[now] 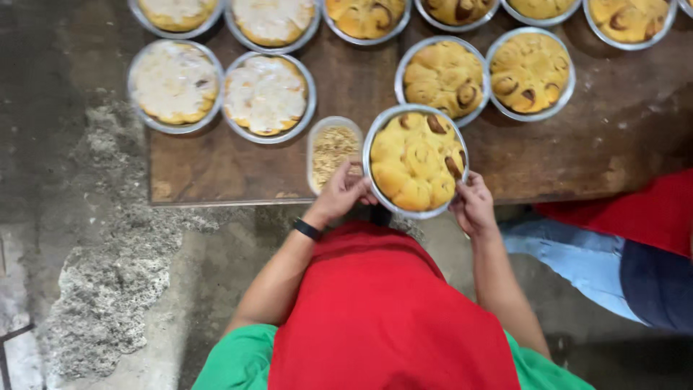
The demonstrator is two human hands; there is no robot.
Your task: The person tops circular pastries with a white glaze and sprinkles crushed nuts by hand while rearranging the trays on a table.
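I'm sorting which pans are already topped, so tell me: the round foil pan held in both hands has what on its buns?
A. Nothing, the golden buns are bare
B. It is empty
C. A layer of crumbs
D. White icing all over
A: the held pan, between the left hand and right hand, shows bare golden buns, unlike the iced pans to its left.

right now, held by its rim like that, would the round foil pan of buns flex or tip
The foil pan looks thin, so it may flex. The buns fill it, so it is probably weighty. The left hand and right hand grip opposite edges, so tipping seems unlikely.
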